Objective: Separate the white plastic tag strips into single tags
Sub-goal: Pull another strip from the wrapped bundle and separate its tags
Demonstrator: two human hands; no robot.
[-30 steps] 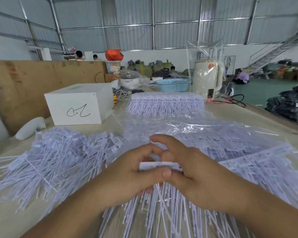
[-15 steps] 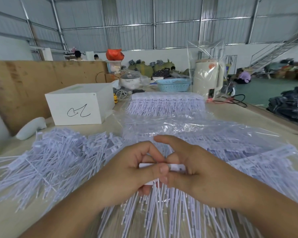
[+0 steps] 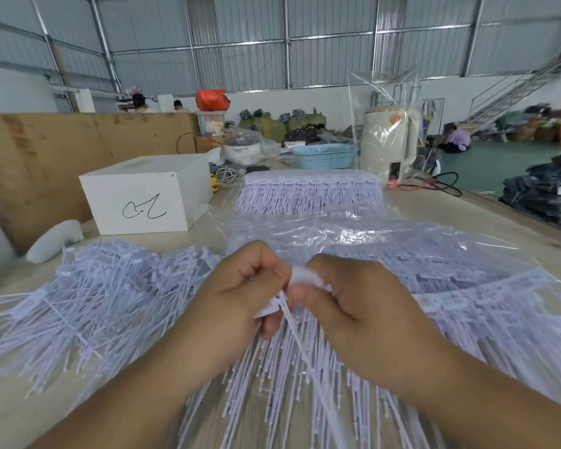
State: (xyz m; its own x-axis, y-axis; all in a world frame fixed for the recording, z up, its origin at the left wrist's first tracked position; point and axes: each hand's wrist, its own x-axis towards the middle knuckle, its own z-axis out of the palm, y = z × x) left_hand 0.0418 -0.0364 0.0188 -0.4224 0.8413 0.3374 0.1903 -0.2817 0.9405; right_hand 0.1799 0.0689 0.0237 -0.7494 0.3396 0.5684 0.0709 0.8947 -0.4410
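My left hand (image 3: 240,296) and my right hand (image 3: 353,306) meet at the table's middle, both pinching a white plastic tag strip (image 3: 300,277) whose thin stems hang down toward me. The left fingers hold a tag head that sits lower than the rest of the strip in the right hand. A heap of single tags (image 3: 88,299) lies to the left. More joined strips (image 3: 486,296) spread to the right, and another stack of strips (image 3: 311,192) lies farther back.
A clear plastic bag (image 3: 353,234) covers strips behind my hands. A white box (image 3: 143,196) stands at back left beside a cardboard wall (image 3: 46,157). A blue basket (image 3: 324,155), a bagged kettle (image 3: 386,147) and cables sit at the far end. The table's edge runs along the right.
My hands have twisted apart at the strip: the left fingers curled tighter and pulled one tag head down from the piece in the right hand.
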